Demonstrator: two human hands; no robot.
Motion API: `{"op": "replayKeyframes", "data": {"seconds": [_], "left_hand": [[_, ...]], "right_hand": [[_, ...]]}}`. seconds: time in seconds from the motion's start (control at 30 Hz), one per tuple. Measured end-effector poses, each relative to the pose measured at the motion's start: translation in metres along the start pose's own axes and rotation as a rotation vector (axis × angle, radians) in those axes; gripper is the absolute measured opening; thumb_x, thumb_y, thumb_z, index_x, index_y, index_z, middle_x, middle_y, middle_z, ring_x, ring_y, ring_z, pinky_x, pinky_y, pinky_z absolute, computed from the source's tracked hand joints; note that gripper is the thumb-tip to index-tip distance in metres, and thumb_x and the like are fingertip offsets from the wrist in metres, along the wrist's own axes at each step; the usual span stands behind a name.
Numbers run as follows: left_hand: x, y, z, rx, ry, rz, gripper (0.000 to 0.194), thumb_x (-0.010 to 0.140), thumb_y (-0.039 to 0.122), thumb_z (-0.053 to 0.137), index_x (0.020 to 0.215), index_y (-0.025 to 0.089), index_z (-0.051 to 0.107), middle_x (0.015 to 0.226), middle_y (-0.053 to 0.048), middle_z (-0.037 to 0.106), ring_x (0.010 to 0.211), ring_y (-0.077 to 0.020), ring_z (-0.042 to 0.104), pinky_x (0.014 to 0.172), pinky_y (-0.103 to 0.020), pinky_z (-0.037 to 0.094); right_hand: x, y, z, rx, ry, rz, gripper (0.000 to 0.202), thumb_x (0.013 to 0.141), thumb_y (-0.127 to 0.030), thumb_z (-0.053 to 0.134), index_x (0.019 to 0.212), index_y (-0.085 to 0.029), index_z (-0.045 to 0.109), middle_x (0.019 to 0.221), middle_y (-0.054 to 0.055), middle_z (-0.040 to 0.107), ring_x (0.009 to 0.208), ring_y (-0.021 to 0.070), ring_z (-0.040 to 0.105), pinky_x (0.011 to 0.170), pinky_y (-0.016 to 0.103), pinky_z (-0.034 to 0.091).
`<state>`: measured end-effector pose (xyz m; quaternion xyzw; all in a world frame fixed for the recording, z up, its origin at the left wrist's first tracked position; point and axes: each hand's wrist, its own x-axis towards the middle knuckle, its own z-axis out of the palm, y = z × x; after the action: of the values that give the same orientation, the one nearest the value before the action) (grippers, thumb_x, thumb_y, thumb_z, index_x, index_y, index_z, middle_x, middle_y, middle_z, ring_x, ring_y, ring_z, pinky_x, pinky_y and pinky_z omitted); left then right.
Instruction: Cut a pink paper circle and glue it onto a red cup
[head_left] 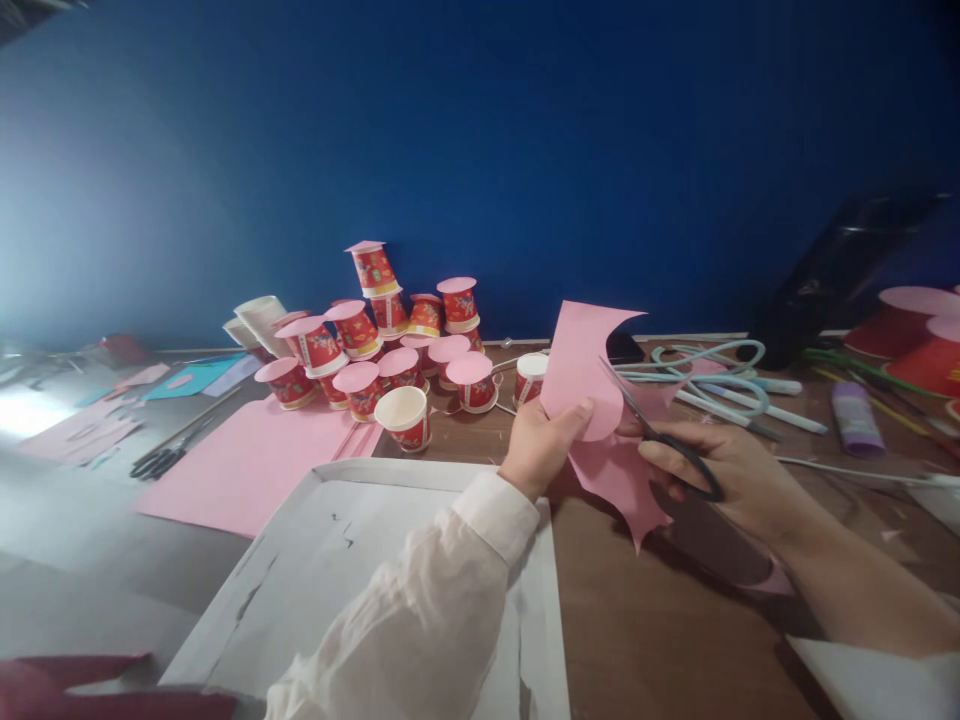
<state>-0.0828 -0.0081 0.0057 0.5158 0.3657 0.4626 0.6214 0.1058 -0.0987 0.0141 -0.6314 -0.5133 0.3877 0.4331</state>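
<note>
My left hand [546,440] pinches a piece of pink paper [577,360], thumb on its face, above the brown table. The paper has curved cut edges, and a jagged part hangs below the hand. My right hand [720,475] is wrapped round the handles of black-handled scissors [701,475]. Their blades point up and left and meet the paper's right side at a rounded edge. To the left of my left hand stand red paper cups [409,425], several topped with pink paper discs [470,369]. One upright cup in front shows its white inside.
A white shallow tray [322,540] lies under my left forearm, beside pink sheets [247,460]. Further right are a coiled pale-blue cable [739,380], white pens [787,412] and a purple glue stick [857,420]. A blue wall [525,150] rises behind.
</note>
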Motion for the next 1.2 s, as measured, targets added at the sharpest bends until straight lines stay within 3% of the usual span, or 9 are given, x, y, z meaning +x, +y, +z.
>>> {"op": "replayKeyframes", "data": {"seconds": [0.93,1.2], "left_hand": [[0.0009,0.0034,0.0003,-0.02,0.016,-0.001,0.029,0.082,0.034,0.085,0.1,0.012,0.081,0.104,-0.015,0.083,0.097,-0.0288,0.078,0.093,-0.04,0.061],[0.0006,0.005,0.0005,-0.064,0.018,0.003,0.031,0.078,0.035,0.088,0.097,0.012,0.08,0.104,-0.015,0.083,0.101,-0.03,0.078,0.096,-0.041,0.061]], "right_hand": [[0.0006,0.0001,0.0015,-0.024,0.023,-0.004,0.075,0.072,-0.077,0.081,0.117,-0.017,0.083,0.062,0.002,0.064,0.051,0.0171,0.058,0.051,0.031,0.048],[0.0015,0.0051,0.0006,-0.027,0.022,-0.033,0.071,0.074,-0.075,0.08,0.112,-0.016,0.082,0.061,0.001,0.061,0.052,0.0161,0.054,0.049,0.029,0.042]]}}
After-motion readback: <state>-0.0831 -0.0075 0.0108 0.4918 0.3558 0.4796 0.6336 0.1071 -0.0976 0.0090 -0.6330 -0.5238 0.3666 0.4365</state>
